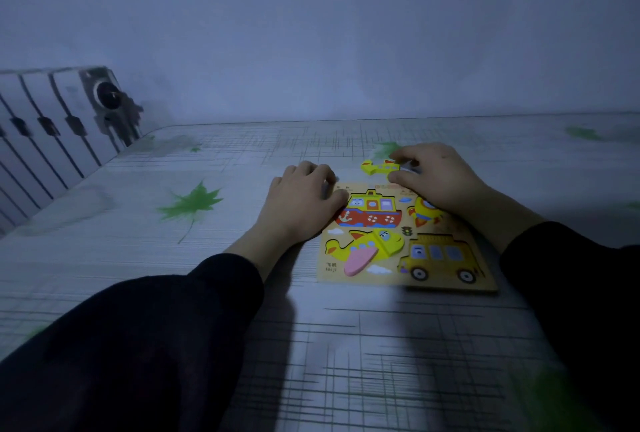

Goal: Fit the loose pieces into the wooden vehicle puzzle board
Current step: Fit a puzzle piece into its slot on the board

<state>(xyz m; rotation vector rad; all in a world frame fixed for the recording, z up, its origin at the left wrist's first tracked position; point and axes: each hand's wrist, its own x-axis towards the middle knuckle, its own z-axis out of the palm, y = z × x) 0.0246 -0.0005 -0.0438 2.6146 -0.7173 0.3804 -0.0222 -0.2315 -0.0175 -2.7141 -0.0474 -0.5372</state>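
**Helicopter piece held at far edge of board**

Puzzle board [398,275] lies flat on the leaf-print table cover [173,223], right of centre. Ship [370,210], airplane [367,248] and bus [438,256] pieces sit in their recesses. Left hand [304,203] rests loosely curled on the board's far-left corner, holding nothing. Right hand [436,178] pinches the yellow helicopter piece [379,167] just beyond the far edge.

Left hand [304,201] flat, palm down, fingers curled; right hand [438,177] pinching, fingers bent; dark sleeves.

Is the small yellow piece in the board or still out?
Out: the yellow piece sits beyond the board, pinched by the right hand.
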